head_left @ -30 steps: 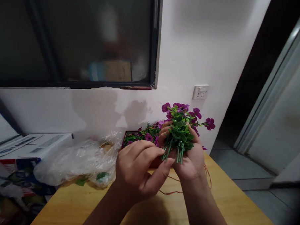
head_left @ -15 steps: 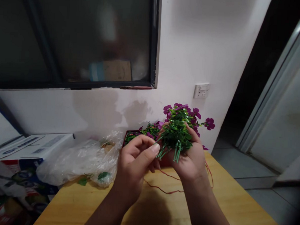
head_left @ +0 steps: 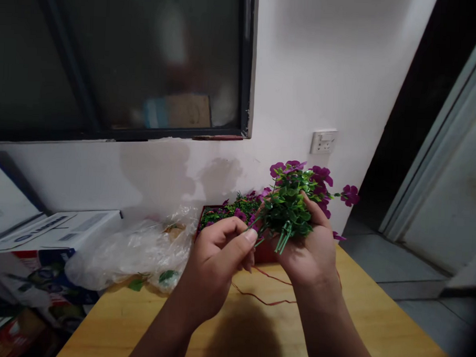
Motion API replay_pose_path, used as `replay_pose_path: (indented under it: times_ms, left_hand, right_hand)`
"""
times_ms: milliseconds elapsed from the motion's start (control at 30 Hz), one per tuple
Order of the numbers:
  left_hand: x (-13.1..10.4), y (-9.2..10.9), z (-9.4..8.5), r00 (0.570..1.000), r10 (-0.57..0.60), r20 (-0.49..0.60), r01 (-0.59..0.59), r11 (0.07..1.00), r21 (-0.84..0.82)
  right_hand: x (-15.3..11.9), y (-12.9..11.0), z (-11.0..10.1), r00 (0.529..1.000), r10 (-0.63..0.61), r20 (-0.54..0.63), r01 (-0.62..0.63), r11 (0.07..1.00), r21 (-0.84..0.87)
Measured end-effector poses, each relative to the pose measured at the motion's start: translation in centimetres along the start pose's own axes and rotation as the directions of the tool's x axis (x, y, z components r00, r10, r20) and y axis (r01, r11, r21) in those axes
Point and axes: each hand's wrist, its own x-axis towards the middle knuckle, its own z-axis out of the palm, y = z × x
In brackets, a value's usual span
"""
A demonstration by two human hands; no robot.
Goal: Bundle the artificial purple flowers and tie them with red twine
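Note:
A bunch of artificial flowers [head_left: 290,207], with purple petals and dense green leaves, lies across my right hand [head_left: 308,250], whose fingers curl round it from beneath. Its cut green stems point down toward me. My left hand [head_left: 222,257] is closed in a pinch, thumb against forefinger, on thin green stems at the left side of the bunch. Behind the hands stands a red planter box [head_left: 267,252] filled with more purple flowers and greenery [head_left: 240,207]; the bunch hides part of it.
The wooden table [head_left: 160,328] carries a crumpled clear plastic bag [head_left: 128,252], a loose green leaf [head_left: 136,285] and a red cord [head_left: 268,304]. Printed cartons [head_left: 74,229] stand at the left. A white wall with a socket [head_left: 323,141] rises behind; a doorway opens at the right.
The bunch has shifted slightly right with my right hand, and its stems on the left have spread away from the central ones. My left hand keeps its pinch.

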Motion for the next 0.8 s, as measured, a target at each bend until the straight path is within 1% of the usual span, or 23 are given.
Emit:
replay_pose_path:
  times_ms: [133, 367, 500, 567, 700, 800]
  left_hand:
    - [0.0, -0.1, -0.1, 0.999, -0.036, 0.0, 0.036, 0.999, -0.024]
    - [-0.2, 0.6, -0.2, 1.0, 0.009, 0.029, -0.008, 1.0, -0.012]
    - [-0.6, 1.3, -0.2, 0.996, -0.016, 0.085, 0.018, 0.999, -0.032]
    - [-0.8, 1.4, -0.3, 0.996, -0.032, 0.085, 0.035, 0.999, -0.037]
    - [-0.9, 1.3, -0.3, 0.997, -0.022, 0.07, 0.025, 0.999, -0.044]
    - [-0.9, 1.2, -0.4, 0.997, -0.012, 0.075, 0.016, 0.998, -0.054]
  right_hand:
    - [-0.3, 0.1, 0.5, 0.999, -0.006, -0.048, 0.007, 1.0, 0.019]
    - [-0.3, -0.1, 0.2, 1.0, 0.019, 0.0, -0.019, 1.0, 0.016]
    - [-0.2, -0.1, -0.1, 0.999, 0.044, 0.006, -0.044, 0.999, 0.003]
    - [-0.2, -0.1, -0.1, 0.999, 0.046, -0.001, -0.046, 0.999, -0.005]
    - [-0.3, -0.1, 0.0, 0.999, 0.036, 0.007, -0.036, 0.999, 0.015]
    - [-0.4, -0.1, 0.0, 0.998, 0.063, 0.007, -0.064, 0.997, 0.038]
